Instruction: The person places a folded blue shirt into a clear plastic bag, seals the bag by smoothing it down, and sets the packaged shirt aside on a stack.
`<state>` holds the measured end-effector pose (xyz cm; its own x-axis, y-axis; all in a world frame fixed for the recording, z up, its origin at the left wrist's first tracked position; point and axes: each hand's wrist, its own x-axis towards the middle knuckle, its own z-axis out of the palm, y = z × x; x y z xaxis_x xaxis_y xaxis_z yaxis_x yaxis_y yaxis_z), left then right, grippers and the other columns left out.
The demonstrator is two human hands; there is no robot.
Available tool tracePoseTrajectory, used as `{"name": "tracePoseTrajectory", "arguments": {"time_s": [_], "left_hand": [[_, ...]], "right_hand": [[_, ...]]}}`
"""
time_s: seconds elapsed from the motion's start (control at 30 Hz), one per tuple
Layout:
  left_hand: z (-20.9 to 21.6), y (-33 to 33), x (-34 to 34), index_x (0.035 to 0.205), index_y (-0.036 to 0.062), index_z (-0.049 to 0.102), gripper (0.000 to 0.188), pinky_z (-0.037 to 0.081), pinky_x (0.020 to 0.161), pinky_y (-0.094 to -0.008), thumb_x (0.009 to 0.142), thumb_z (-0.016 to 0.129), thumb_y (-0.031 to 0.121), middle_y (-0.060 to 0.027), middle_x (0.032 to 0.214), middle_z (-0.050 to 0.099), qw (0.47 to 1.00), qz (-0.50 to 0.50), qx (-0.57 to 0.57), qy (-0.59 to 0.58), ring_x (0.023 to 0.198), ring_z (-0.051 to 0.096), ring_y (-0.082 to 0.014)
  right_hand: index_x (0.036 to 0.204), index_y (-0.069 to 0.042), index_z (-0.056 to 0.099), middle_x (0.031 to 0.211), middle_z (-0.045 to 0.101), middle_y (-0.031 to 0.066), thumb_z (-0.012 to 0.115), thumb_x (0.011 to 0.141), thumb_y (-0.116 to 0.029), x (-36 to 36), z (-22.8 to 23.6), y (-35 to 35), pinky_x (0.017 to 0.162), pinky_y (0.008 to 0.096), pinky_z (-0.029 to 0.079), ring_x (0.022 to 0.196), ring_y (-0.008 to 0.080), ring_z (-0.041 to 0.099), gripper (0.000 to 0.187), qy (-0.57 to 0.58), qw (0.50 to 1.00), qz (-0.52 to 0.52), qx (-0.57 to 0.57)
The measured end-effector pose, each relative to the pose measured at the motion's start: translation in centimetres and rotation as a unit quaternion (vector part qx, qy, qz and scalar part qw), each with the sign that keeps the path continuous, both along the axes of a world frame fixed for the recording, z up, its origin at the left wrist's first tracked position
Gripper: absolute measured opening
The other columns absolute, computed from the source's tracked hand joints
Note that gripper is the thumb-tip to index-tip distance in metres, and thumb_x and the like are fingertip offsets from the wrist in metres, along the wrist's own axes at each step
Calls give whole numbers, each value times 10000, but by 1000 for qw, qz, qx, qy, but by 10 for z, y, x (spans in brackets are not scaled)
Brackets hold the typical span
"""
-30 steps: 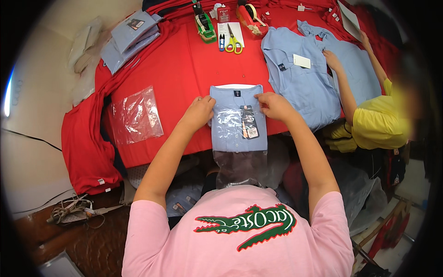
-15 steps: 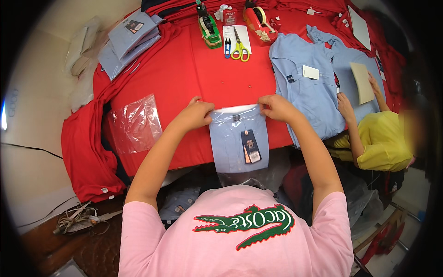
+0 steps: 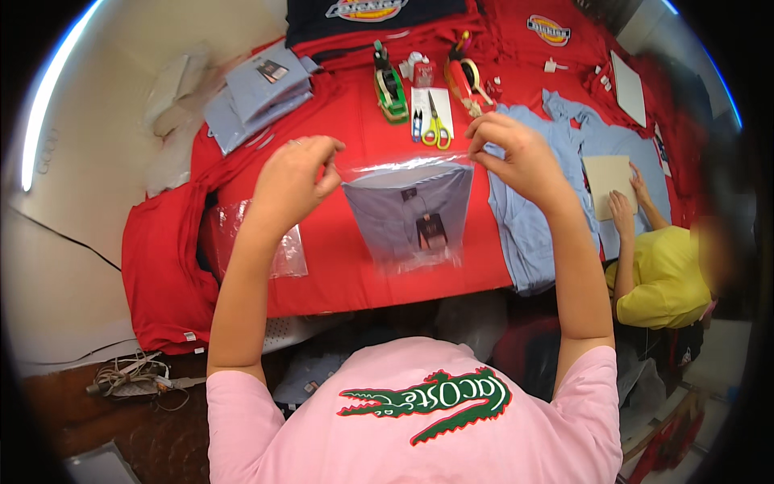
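Observation:
A folded light-blue garment in a clear plastic bag (image 3: 375,216) hangs upright before me, its dark hang tag (image 3: 430,232) showing through the film. My left hand (image 3: 300,176) pinches the bag's upper left corner. At the opposite upper corner, my right hand (image 3: 516,155) has thumb and fingers closed on the film. The bag's top edge is stretched between both hands. Beside my left forearm, a flat clear bag (image 3: 289,254) lies partly hidden on the red cloth (image 3: 339,278).
Yellow-handled scissors (image 3: 436,133), blue snips (image 3: 417,125), a green tape dispenser (image 3: 390,93) and a red one (image 3: 466,85) lie ahead. Bagged blue garments (image 3: 262,93) are stacked far left. At right, a co-worker in yellow (image 3: 665,274) presses a beige board (image 3: 609,181) onto a blue garment.
Both my hands have risen and moved farther over the table, lifting the bagged garment from the near edge. The co-worker has laid the beige board down. My view has shifted slightly.

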<state>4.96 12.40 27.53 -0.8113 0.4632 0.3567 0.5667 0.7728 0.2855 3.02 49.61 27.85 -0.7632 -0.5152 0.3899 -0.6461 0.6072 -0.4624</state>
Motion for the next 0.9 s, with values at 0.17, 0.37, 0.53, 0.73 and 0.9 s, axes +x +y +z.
{"name": "tracePoseTrajectory", "arguments": {"time_s": [0.17,0.37,0.53,0.73,0.9], "left_hand": [[62,-5,44,915,48,620,159,548,954,-445,835,746,-7,-74,1198,742,982,15,-13,188,1139,705,-307],[-60,-29,121,983,38,671,161,540,964,-423,862,773,66,-95,1133,709,999,27,-11,22,1129,695,-312],[-147,-61,175,993,25,691,154,539,971,-444,944,768,150,-125,1132,728,978,76,34,-191,1110,699,-339],[-169,-56,93,1146,7,703,202,532,1024,-474,1019,708,163,-164,1236,727,964,121,122,-205,1177,683,-385],[-214,15,-40,1537,134,600,489,339,1291,-532,1066,645,255,-172,1687,463,990,112,61,-57,1579,406,-390]], "right_hand": [[847,-24,682,984,702,87,825,748,37,25,59,-11,846,397,560,966,295,707,184,150,988,18,-17],[828,-79,631,882,604,81,748,826,-62,91,-89,-29,798,446,503,901,315,621,119,71,994,62,54],[906,-82,696,929,731,113,753,861,-114,168,-199,-20,814,466,520,912,326,722,79,-231,965,78,92],[1241,-27,725,1290,733,199,676,967,-39,95,-193,-61,1044,484,558,1219,414,691,278,-106,989,-96,-35],[1559,-41,542,1647,499,242,609,1041,-87,-13,-211,-158,1255,497,400,1531,420,471,524,-59,978,-188,-70]]}}
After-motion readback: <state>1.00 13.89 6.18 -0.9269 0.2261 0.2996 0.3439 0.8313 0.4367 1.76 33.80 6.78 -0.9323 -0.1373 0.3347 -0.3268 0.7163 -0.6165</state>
